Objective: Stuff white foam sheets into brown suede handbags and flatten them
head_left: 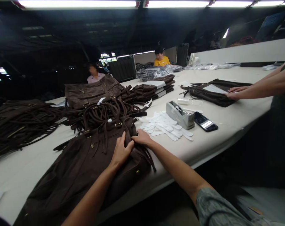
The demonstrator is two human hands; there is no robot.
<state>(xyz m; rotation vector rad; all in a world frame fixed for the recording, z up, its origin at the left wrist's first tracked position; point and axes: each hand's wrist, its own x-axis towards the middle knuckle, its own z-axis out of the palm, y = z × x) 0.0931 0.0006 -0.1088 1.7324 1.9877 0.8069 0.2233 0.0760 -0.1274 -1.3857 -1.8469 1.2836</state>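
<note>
A large dark brown bag (85, 157) lies on the near edge of the table, its handles toward the far side. My left hand (122, 150) is on the bag's front near its right side, thumb and index finger spread apart. Just right of it, my right hand (141, 138) has its fingers bent around the bag's side edge near the top, gripping it. The fingertips of the right hand are partly hidden by the fabric. Thin straps hang from the bag beside both hands.
White paper tags (164, 125), a tape dispenser (180, 115) and a phone (205, 121) lie to the right. Stacked brown bags (95, 91) stand behind. At right, a person's hands (238, 92) touch another bag (220, 99). Two people are farther back.
</note>
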